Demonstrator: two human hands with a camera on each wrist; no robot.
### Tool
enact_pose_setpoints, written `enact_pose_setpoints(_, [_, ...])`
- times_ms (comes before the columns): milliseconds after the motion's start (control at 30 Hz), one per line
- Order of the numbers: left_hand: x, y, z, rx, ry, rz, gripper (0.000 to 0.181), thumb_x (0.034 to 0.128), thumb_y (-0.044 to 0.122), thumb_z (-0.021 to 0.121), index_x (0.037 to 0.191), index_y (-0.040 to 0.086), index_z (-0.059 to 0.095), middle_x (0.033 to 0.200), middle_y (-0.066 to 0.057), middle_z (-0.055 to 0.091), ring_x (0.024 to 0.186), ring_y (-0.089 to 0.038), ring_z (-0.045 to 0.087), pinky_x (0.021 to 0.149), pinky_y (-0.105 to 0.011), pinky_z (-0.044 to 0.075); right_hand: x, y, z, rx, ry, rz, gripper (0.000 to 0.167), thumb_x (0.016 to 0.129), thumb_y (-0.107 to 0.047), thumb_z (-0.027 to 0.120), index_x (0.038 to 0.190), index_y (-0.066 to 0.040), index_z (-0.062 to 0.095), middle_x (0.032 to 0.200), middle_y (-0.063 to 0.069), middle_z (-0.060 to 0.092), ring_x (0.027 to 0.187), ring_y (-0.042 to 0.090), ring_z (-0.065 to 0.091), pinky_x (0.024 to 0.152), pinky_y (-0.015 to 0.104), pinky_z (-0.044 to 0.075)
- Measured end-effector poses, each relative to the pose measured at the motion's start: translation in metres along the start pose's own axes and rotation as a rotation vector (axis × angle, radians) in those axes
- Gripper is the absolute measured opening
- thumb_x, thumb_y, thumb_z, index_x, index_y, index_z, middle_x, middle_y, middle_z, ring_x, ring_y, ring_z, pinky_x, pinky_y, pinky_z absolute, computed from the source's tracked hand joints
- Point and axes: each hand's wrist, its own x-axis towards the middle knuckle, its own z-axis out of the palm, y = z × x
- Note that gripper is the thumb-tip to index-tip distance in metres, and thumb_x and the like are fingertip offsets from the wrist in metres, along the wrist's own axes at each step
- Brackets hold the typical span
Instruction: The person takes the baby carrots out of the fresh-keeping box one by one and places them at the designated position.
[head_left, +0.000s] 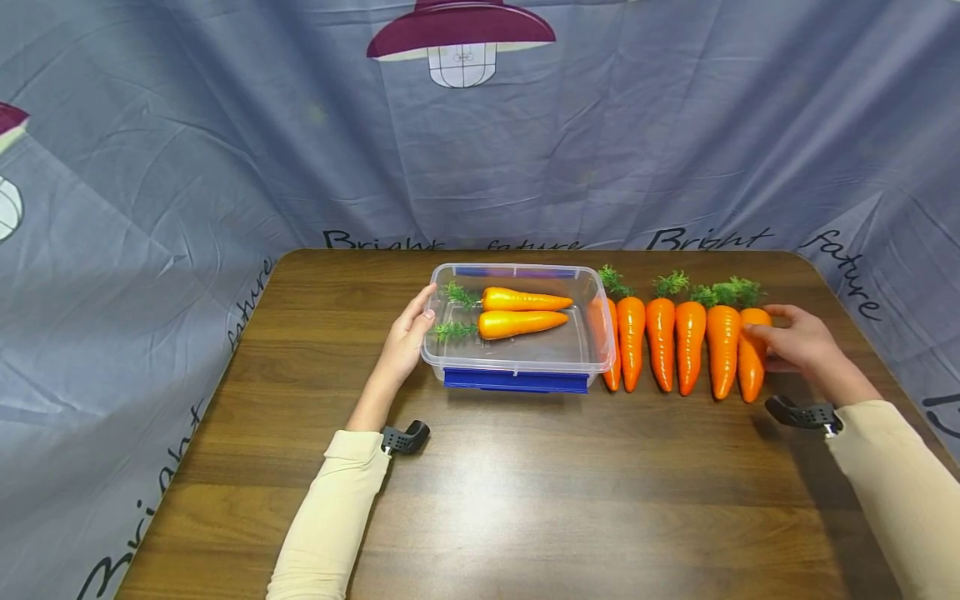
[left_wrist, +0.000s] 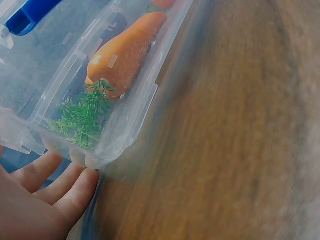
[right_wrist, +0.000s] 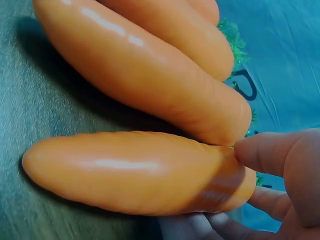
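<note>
A clear plastic box (head_left: 517,365) with blue latches holds two orange carrots (head_left: 522,324) lying sideways, their green tops to the left. My left hand (head_left: 405,342) touches the box's left end; in the left wrist view its fingers (left_wrist: 82,187) lie against the box corner (left_wrist: 107,160). Right of the box stretches a row of several carrots (head_left: 662,342), tops toward the back. At the row's right end my right hand (head_left: 806,342) pinches the last carrot (head_left: 751,367). In the right wrist view, thumb and fingers are around the thick end of that carrot (right_wrist: 135,172).
The wooden table (head_left: 480,492) ends at a grey-blue printed curtain (head_left: 480,167) behind and at the sides. The box's right end stands against or over the leftmost carrot of the row (head_left: 612,346). A black wrist camera (head_left: 406,437) is on each wrist.
</note>
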Motion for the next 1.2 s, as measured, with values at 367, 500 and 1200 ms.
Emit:
enact_pose_setpoints(367, [0.000,-0.001,0.000,-0.008,0.005,0.005,0.050,0.1093,0.012,0.038,0.159,0.007,0.034,0.169,-0.015,0.027,0.157,-0.035,0.024,0.127,-0.051,0.028,0.004,-0.003,0.003,-0.027,0.023,0.002,0.083,0.104,-0.033,0.049,0.153,0.018,0.007,0.136,0.048,0.033,0.086,0.028,0.063,0.071,0.048,0.065])
enact_pose_setpoints(500, [0.001,-0.002,0.000,-0.004,0.015,0.005,0.049,0.1091,0.012,0.038,0.158,0.006,0.035,0.168,-0.015,0.028,0.156,-0.035,0.025,0.127,-0.051,0.028,0.003,-0.003,0.001,-0.043,0.021,0.009,0.084,0.104,-0.035,0.049,0.153,0.018,0.007,0.138,0.048,0.032,0.092,0.037,0.065,0.075,0.051,0.064])
enact_pose_setpoints(1200, [0.001,-0.003,0.000,0.004,0.018,0.004,0.050,0.1090,0.013,0.039,0.158,0.007,0.035,0.167,-0.016,0.030,0.156,-0.036,0.027,0.128,-0.052,0.026,-0.003,-0.016,-0.021,-0.162,0.141,-0.034,0.078,0.102,-0.037,0.049,0.153,0.014,0.021,0.141,0.050,0.033,0.082,0.043,0.071,0.067,0.048,0.064])
